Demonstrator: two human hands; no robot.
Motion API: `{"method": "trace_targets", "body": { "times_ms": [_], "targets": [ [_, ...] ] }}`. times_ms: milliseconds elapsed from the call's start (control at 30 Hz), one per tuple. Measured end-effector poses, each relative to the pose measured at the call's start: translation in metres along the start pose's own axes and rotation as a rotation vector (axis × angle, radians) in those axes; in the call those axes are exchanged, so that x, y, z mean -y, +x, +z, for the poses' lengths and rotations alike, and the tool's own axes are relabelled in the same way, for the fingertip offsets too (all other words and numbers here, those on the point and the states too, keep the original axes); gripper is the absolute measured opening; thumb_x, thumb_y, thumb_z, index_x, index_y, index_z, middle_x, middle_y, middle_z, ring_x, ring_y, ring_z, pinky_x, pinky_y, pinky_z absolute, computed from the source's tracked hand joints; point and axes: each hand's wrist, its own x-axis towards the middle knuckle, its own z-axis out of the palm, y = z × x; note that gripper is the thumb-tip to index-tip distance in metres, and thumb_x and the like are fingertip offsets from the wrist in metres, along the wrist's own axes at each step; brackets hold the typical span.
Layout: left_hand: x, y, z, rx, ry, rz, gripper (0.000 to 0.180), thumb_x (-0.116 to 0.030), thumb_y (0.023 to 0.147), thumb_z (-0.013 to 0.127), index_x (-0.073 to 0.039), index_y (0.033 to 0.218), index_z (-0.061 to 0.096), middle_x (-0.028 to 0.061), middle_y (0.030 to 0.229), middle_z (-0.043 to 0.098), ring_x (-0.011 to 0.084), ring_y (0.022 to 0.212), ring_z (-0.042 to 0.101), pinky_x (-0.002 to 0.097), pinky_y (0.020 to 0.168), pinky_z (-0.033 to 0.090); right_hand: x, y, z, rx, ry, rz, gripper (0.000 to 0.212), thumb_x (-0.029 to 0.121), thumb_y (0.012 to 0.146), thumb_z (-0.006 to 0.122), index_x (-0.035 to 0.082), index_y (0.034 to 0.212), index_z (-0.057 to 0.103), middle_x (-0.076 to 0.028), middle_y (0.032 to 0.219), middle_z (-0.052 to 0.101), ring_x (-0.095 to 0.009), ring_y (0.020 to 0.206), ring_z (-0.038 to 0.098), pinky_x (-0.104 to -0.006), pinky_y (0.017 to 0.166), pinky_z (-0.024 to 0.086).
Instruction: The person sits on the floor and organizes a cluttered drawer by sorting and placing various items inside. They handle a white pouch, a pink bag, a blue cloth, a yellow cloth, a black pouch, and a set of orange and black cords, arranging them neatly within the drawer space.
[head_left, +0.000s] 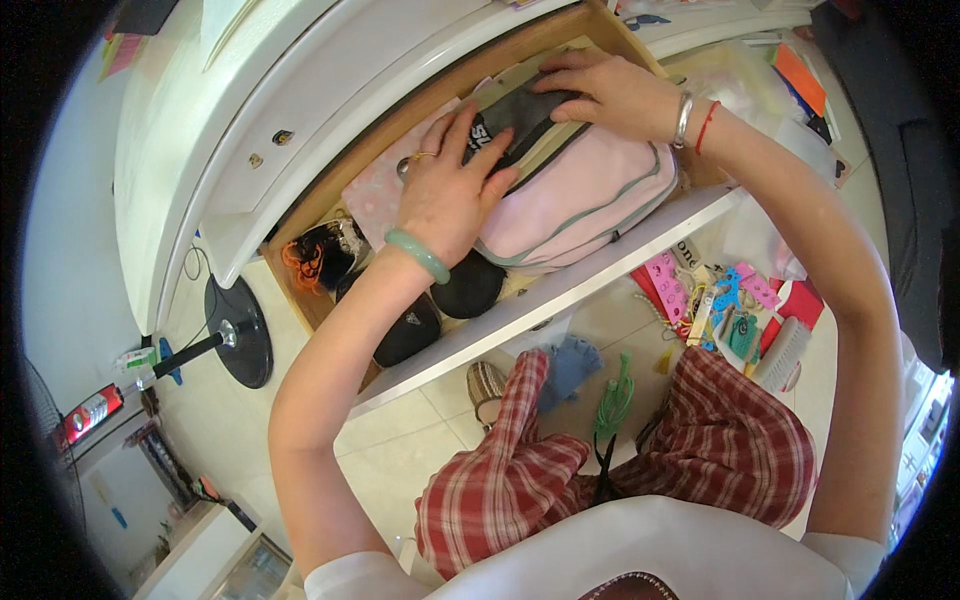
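Note:
A pink bag (590, 195) with grey-green piping lies in the pulled-out drawer (560, 290), and a dark grey piece of fabric (520, 118) with white lettering lies along its far side. My left hand (445, 195), wearing a green bangle and a ring, rests on the fabric's left end with its fingers spread. At the other end, my right hand (620, 95), wearing a silver bracelet and a red string, lies across the fabric with fingers and thumb apart. What lies under the fingertips is partly hidden. Neither hand visibly grips anything.
Black rounded items (410, 335) and a bundle with orange cord (308, 262) share the drawer. Right of my knees, a white comb (783, 352) lies among colourful small things on the floor. A black round stand base (240, 332) is at left, and a blue cloth (570, 372) lies below the drawer.

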Motion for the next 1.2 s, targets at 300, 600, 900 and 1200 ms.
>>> {"method": "trace_targets", "body": {
  "times_ms": [300, 600, 900, 1200],
  "targets": [
    [0.003, 0.001, -0.018, -0.163, -0.047, -0.070, 0.038, -0.025, 0.085, 0.067, -0.010, 0.119, 0.064, 0.0126, 0.135, 0.050, 0.0375, 0.121, 0.044, 0.0435, 0.101, 0.040, 0.002, -0.059, -0.040, -0.333, -0.465, -0.021, 0.034, 0.007, 0.082, 0.060, 0.008, 0.115, 0.060, -0.008, 0.091, 0.063, -0.030, 0.093, 0.057, -0.0427, 0.080, 0.046],
    [0.012, 0.004, -0.004, -0.027, 0.096, 0.023, 0.038, -0.028, 0.089, 0.060, -0.020, 0.126, 0.060, 0.0111, 0.137, 0.049, 0.0355, 0.123, 0.042, 0.0494, 0.099, 0.039, -0.001, -0.044, -0.006, -0.037, -0.174, 0.304, 0.018, 0.004, 0.080, 0.051, -0.001, 0.083, 0.068, -0.024, 0.088, 0.067, -0.039, 0.086, 0.065, -0.0424, 0.078, 0.053],
    [0.033, 0.003, -0.028, -0.032, -0.211, 0.127, 0.041, -0.027, 0.096, 0.050, -0.013, 0.135, 0.052, 0.0170, 0.144, 0.043, 0.0358, 0.135, 0.035, 0.0425, 0.111, 0.030, 0.034, -0.047, -0.043, -0.124, -0.375, -0.023, 0.056, 0.040, 0.092, 0.054, 0.005, 0.136, 0.043, -0.022, 0.125, 0.049, -0.038, 0.114, 0.049, -0.0451, 0.096, 0.042],
    [0.032, -0.013, 0.004, 0.178, 0.130, 0.186, 0.057, -0.037, 0.096, 0.048, -0.018, 0.148, 0.033, 0.0130, 0.155, 0.023, 0.0301, 0.145, 0.016, 0.0450, 0.117, 0.017, 0.022, -0.025, 0.014, 0.042, -0.557, -0.221, 0.078, 0.054, 0.090, 0.049, -0.002, 0.142, 0.034, -0.030, 0.142, 0.035, -0.051, 0.135, 0.025, -0.0550, 0.114, 0.018]
  ]
}}
